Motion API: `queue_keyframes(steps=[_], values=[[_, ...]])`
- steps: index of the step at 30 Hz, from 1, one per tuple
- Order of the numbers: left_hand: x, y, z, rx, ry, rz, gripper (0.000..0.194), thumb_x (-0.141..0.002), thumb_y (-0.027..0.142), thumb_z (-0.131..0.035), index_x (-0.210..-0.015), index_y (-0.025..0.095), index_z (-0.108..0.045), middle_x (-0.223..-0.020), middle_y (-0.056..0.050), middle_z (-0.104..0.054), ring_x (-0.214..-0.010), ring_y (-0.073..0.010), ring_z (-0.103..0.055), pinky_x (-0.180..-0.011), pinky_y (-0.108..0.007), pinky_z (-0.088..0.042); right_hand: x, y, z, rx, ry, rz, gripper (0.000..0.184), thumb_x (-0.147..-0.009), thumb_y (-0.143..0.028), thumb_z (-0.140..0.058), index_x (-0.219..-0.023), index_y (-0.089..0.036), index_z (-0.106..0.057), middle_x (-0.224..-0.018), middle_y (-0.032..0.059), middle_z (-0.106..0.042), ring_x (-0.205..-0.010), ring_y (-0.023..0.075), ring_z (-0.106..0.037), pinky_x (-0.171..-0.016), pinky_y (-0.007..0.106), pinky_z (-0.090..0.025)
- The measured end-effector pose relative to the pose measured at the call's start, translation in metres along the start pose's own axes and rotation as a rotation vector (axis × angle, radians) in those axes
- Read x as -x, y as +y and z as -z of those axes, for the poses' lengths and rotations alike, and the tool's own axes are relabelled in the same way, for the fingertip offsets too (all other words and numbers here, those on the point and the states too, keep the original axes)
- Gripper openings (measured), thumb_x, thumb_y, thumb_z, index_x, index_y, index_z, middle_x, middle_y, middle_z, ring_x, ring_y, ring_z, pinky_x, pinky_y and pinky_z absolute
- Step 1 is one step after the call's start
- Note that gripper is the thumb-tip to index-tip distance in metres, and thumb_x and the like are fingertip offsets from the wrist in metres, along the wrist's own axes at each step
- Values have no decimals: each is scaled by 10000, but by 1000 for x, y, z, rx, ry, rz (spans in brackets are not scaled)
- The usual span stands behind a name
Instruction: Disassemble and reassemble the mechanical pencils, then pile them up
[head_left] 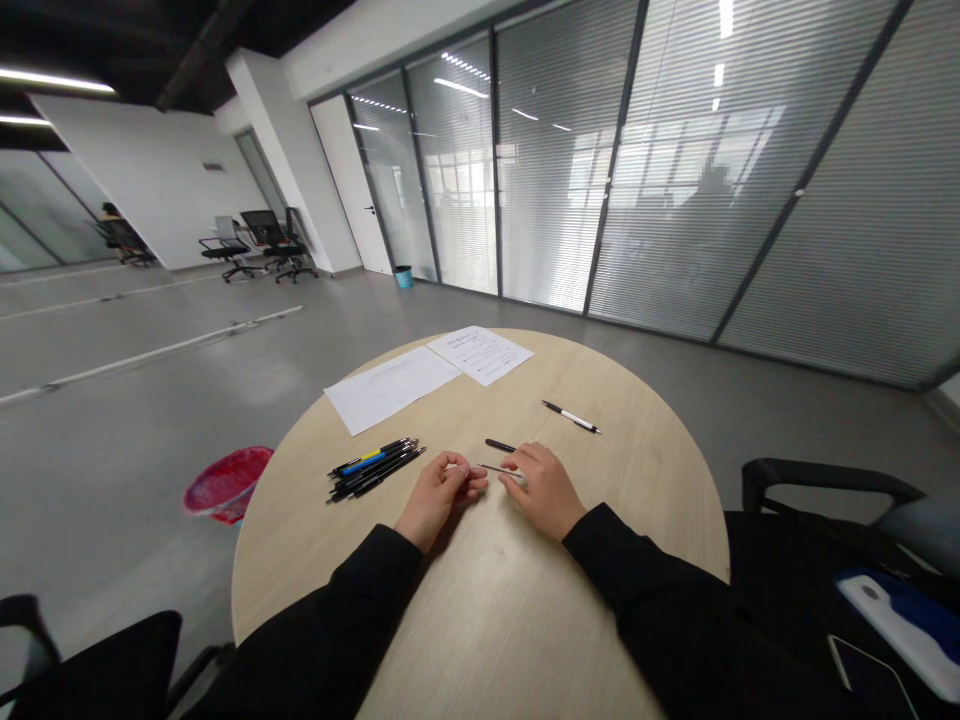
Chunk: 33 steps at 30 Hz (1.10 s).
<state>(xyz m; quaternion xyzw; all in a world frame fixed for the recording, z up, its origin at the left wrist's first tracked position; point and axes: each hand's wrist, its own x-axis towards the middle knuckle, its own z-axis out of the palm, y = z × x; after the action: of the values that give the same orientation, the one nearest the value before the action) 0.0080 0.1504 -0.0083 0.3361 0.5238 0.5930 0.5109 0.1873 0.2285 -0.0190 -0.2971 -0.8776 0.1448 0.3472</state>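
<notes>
Our left hand (pixel 439 500) is curling its fingers closed just beside a thin pen refill (pixel 501 470), though we cannot tell whether it is gripping anything; our right hand (pixel 544 490) is pinching the refill's white end above the round wooden bench (pixel 645 480); a black pen barrel (pixel 499 445) is lying just beyond; a bundle of pens (pixel 375 470) is lying leftward; a white pen (pixel 570 416) is lying farther out.

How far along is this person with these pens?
Done so far: a black-and-white pen lies apart, near a short black pen piece. In hand: a thin rod, perhaps a refill, between the left hand and right hand. Remaining: the bundled pens at the table's left.
</notes>
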Motion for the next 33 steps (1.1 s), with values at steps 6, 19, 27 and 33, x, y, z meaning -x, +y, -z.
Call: queue_keyframes(steps=[6, 19, 27, 33], values=[[1, -2, -6, 30, -76, 1, 340, -763, 380, -768, -844, 166, -516, -787, -64, -731, -700, -148, -688, -648, -244, -516, -2, -10, -13, 28, -2, 32, 59, -881, -233, -638, -848, -185, -644, -909, 57, -645, -901, 211, -549, -825, 334, -382], [-3, 0, 1, -120, -69, -60, 317, -795, 437, -702, -826, 188, -508, -811, -62, -713, -737, -179, -684, -649, -266, -490, -1, -12, -12, 132, -52, 37, 114, -919, -197, -577, -825, -184, -640, -883, 58, -655, -890, 204, -548, -813, 347, -344], [-10, 1, 21, -1058, -17, -501, 78, -842, 242, -567, -831, 188, -622, -845, -60, -636, -813, -226, -587, -779, -364, -457, -1, -8, -15, 264, -159, 19, 154, -932, -227, -580, -832, -183, -689, -867, 69, -654, -925, 221, -552, -825, 355, -366], [-11, -8, 20, -1201, -91, -541, 80, -833, 198, -549, -835, 183, -627, -892, -82, -611, -867, -240, -558, -800, -377, -450, 0, -7, -17, 316, -181, 21, 187, -942, -212, -558, -841, -174, -709, -856, 85, -653, -915, 229, -556, -816, 361, -376]])
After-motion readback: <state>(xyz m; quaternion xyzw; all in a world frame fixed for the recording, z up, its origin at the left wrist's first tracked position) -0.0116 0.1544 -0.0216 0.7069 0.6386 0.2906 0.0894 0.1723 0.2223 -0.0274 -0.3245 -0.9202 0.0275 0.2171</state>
